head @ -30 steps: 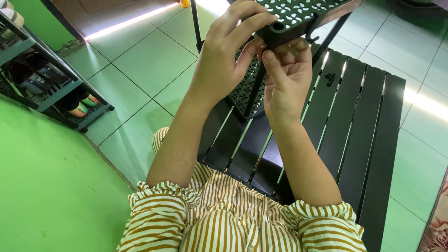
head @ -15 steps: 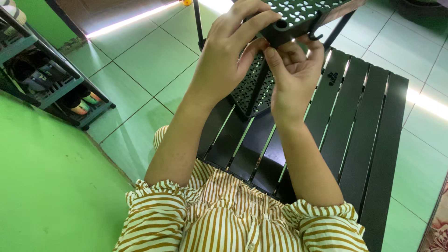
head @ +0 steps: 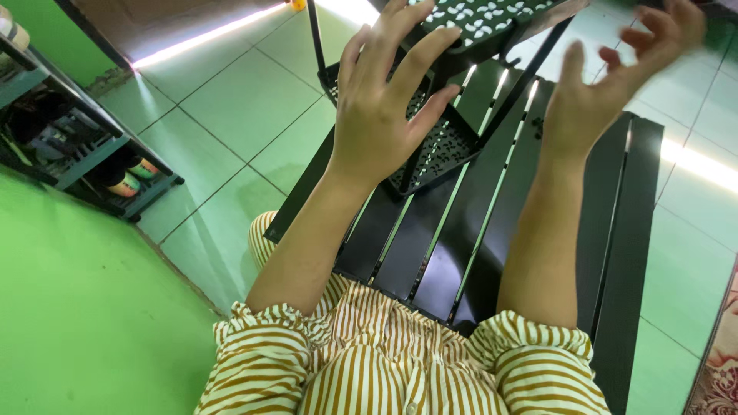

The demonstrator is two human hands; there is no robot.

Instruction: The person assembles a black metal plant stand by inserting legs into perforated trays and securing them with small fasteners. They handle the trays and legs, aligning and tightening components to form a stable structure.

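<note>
Above the black slatted table (head: 615,253), the left hand (head: 384,115) lies spread with loose fingers against the black perforated rack (head: 477,23) and the right hand (head: 615,84) hangs open and empty beside it, so steadying the frame with both palms looks wise.

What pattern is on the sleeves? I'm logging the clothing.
The sleeves carry mustard-brown and white stripes, clearest in the head view.

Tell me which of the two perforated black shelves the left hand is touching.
The upper perforated shelf, at the frame's top edge: the left hand has fingertips on its front rim. The lower perforated shelf sits beneath, untouched.
</note>
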